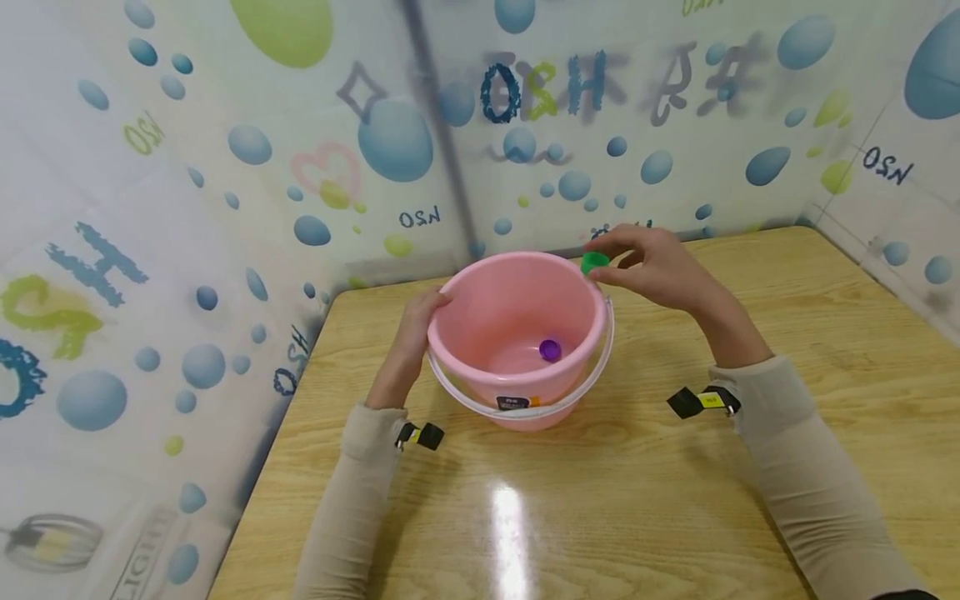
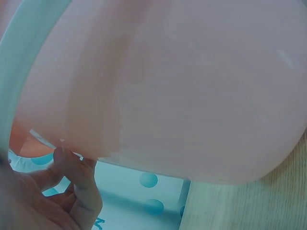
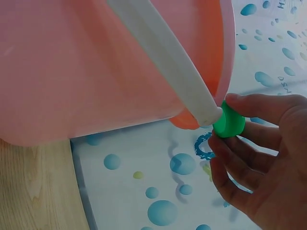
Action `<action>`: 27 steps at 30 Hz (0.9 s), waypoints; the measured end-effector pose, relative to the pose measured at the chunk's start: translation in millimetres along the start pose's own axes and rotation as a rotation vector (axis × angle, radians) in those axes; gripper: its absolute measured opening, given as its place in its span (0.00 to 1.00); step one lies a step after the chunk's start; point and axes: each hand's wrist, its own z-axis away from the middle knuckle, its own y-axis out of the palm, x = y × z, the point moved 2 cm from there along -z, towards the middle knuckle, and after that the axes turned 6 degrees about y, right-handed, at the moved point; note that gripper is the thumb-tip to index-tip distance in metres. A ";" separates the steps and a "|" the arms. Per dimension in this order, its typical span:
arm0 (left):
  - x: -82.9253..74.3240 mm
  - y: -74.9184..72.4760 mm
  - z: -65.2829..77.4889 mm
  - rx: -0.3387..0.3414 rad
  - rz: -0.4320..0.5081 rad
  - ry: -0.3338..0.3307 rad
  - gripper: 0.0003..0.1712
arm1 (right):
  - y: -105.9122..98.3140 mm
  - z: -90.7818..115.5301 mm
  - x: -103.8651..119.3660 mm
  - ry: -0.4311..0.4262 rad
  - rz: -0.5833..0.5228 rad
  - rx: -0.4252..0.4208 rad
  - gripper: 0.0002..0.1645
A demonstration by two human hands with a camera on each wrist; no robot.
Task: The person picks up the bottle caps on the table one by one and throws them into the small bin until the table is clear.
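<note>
A pink bucket (image 1: 517, 296) with a white carrying handle (image 1: 608, 333) stands upright on the table. My left hand (image 1: 412, 337) holds its left rim, with the thumb over the edge; the left wrist view shows the fingers (image 2: 79, 177) at the bucket's outer wall. Between thumb and fingertips, my right hand (image 1: 660, 271) pinches a small green cap (image 1: 595, 262) at the right rim. In the right wrist view the green cap (image 3: 229, 120) overlaps the rim beside the handle's end. Inside the bucket, a small purple cap (image 1: 550, 350) lies on the bottom.
The wooden table (image 1: 637, 500) extends in front of the bucket and to both sides. Behind it hangs a pale curtain (image 1: 465, 200) printed with blue and green drops, close to the table's back edge. Another stretch of it runs along the left.
</note>
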 end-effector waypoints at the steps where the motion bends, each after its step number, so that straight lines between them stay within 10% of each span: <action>1: 0.4 -0.3 -0.1 0.000 0.001 0.000 0.20 | 0.6 -0.5 0.0 -0.006 0.003 0.000 0.21; 27: 0.1 -1.2 1.1 -0.004 -0.004 -0.005 0.20 | 7.2 -28.1 13.1 -0.018 0.032 0.100 0.21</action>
